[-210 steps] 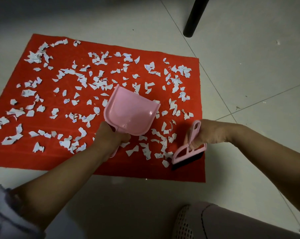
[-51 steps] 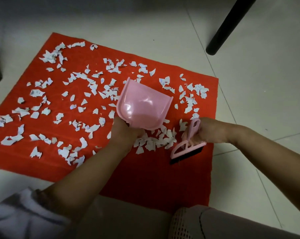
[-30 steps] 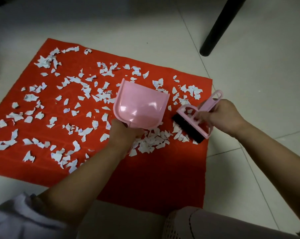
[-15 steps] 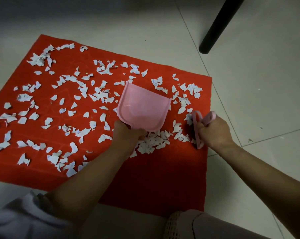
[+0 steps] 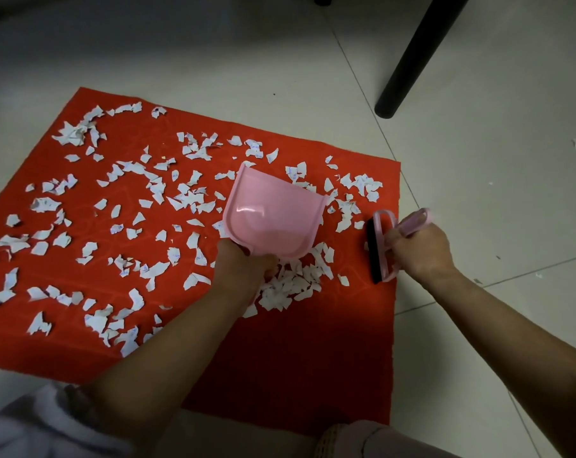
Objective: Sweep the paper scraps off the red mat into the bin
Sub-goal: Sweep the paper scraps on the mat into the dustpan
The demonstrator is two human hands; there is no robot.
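Note:
A red mat [image 5: 280,358] lies on the tiled floor, strewn with several white paper scraps [image 5: 187,196]. My left hand [image 5: 240,269] grips the handle of a pink dustpan [image 5: 273,216], which is tilted up with its mouth facing away over the mat's middle. A small heap of scraps [image 5: 290,285] lies just under and in front of that hand. My right hand [image 5: 419,249] holds a pink hand brush [image 5: 381,249] with black bristles near the mat's right edge, bristles facing left toward the heap. No bin is in view.
A black furniture leg [image 5: 409,57] stands on the pale tiles beyond the mat's far right corner. A light pink slipper or knee [image 5: 362,441] shows at the bottom edge. A pale sleeve [image 5: 32,424] covers my left forearm at the lower left.
Over seven seconds the near-right scraps were gathered into a heap by the dustpan. In the last half second the brush stayed at the mat's right edge, now upright with its bristles facing left.

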